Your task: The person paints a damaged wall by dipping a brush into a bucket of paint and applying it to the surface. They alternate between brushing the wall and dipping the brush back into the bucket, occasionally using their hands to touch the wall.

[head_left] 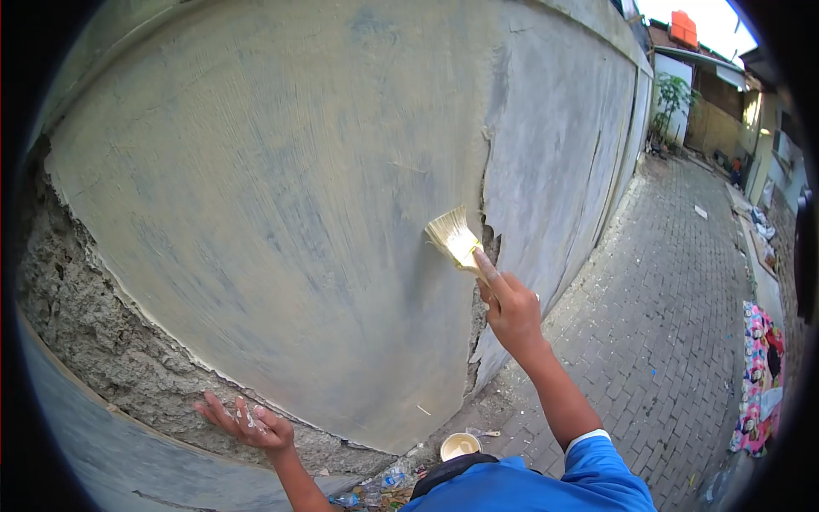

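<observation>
My right hand [514,311] grips the handle of a wide paintbrush [452,235], its pale bristles pointing up and left near the wall [299,213]. I cannot tell whether the bristles touch the surface. Streaky cream paint covers the wall left of a cracked edge. Low on the left, my left hand [247,424] is open and holds nothing, its curled fingers apart and smeared with white paint. It is in front of a strip of broken, rough plaster [111,341]. Below, a small bucket [461,445] of cream paint stands on the ground.
Another tool [483,433] with a pale handle lies beside the bucket. Litter [388,480] is scattered at the wall's foot. A paved alley [657,282] runs along the right, with a colourful patterned cloth [758,380] at its far side and a green plant [674,98] farther back.
</observation>
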A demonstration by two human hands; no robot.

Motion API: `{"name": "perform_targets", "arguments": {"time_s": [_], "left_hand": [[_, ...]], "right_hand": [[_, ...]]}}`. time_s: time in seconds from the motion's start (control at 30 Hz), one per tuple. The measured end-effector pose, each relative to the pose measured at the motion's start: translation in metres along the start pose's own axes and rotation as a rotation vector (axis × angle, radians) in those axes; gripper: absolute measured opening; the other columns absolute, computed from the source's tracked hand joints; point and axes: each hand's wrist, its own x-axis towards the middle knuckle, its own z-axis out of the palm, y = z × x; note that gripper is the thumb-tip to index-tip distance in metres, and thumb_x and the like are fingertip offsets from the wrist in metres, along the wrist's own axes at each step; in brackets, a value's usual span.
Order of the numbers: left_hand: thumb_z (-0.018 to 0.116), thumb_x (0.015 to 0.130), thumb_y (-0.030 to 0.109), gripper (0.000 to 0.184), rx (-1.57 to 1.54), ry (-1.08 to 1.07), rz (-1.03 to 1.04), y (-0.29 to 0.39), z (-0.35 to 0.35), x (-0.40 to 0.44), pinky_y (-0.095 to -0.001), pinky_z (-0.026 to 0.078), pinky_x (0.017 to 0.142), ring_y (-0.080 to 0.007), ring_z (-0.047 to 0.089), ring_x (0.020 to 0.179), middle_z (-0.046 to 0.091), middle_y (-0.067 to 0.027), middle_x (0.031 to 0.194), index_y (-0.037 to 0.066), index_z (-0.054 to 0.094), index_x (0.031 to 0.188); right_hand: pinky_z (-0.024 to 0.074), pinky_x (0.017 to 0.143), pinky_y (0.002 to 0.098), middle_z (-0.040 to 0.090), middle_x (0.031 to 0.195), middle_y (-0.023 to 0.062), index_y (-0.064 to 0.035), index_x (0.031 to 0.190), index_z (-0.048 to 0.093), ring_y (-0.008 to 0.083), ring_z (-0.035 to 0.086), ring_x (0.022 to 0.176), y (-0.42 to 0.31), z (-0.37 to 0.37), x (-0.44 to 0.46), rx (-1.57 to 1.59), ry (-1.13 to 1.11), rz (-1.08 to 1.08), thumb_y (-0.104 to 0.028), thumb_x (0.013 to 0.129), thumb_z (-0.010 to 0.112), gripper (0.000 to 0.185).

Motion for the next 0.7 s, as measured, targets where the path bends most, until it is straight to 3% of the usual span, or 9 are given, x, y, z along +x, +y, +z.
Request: {"name": "perform_targets", "arguments": {"time_s": [0.1,0.2,0.27,0.33,0.43,0.57,0.7], "left_hand": [[0.035,0.095,0.015,0.041,0.016,-0.01,0.017,-0.001,0.0,-0.003,-0.0651,0.02,0.111,-0.046,0.021,0.141,0.032,-0.0213,0.148,0.015,0.04,0.136],[0.033,0.095,0.014,0.039,0.048,-0.01,0.032,0.0,0.002,-0.001,-0.0639,0.022,0.111,-0.0453,0.022,0.14,0.035,-0.0214,0.147,0.012,0.041,0.133],[0.033,0.096,0.015,0.038,0.057,-0.027,0.047,0.001,-0.001,0.001,-0.0634,0.022,0.111,-0.0446,0.022,0.141,0.034,-0.0213,0.147,0.011,0.041,0.132],[0.034,0.096,0.015,0.04,0.038,-0.02,0.025,0.001,0.0,-0.001,-0.0627,0.02,0.113,-0.0436,0.021,0.141,0.033,-0.0211,0.148,0.015,0.041,0.135],[0.033,0.097,0.015,0.04,0.029,0.007,0.009,0.001,0.003,-0.001,-0.0614,0.02,0.114,-0.0415,0.022,0.142,0.034,-0.0209,0.147,0.015,0.041,0.136],[0.033,0.098,0.016,0.038,0.038,0.031,0.012,0.005,0.005,0.003,-0.0617,0.02,0.113,-0.0413,0.023,0.141,0.035,-0.0208,0.147,0.013,0.042,0.134],[0.033,0.098,0.016,0.036,0.06,0.043,0.013,0.006,0.007,0.003,-0.0608,0.022,0.113,-0.0418,0.025,0.14,0.036,-0.021,0.146,0.011,0.044,0.132]], "right_hand": [[0.0437,0.048,0.0366,0.05,0.065,0.0046,-0.026,0.136,0.053,0.0204,0.052,0.05,0.006,-0.002,-0.045,0.035,-0.162,0.035,-0.005,0.083,0.066,0.059],[0.0431,0.047,0.0364,0.05,0.065,0.0044,-0.0245,0.134,0.056,0.0193,0.05,0.05,0.002,-0.04,-0.025,0.014,-0.083,0.017,-0.006,0.082,0.067,0.056],[0.0416,0.046,0.035,0.049,0.064,0.0041,-0.023,0.133,0.058,0.0181,0.048,0.048,-0.006,-0.061,0.019,0.037,0.11,-0.005,-0.006,0.081,0.068,0.055],[0.0411,0.045,0.0322,0.048,0.063,0.0034,-0.0226,0.133,0.057,0.0171,0.049,0.048,-0.004,-0.065,0.065,-0.094,0.191,-0.074,-0.005,0.081,0.067,0.056],[0.0402,0.043,0.0301,0.046,0.064,0.0024,-0.022,0.134,0.057,0.0163,0.048,0.046,-0.001,-0.04,0.09,-0.143,0.149,-0.139,-0.005,0.08,0.067,0.057],[0.0407,0.041,0.0321,0.048,0.065,0.0009,-0.0232,0.136,0.054,0.0151,0.046,0.045,0.002,-0.018,0.019,-0.228,0.005,-0.106,0.0,0.077,0.065,0.064],[0.0456,0.045,0.0392,0.054,0.068,0.006,-0.0246,0.133,0.056,0.0253,0.058,0.049,0.024,0.02,-0.094,-0.116,-0.33,0.048,-0.013,0.085,0.064,0.05]]}}
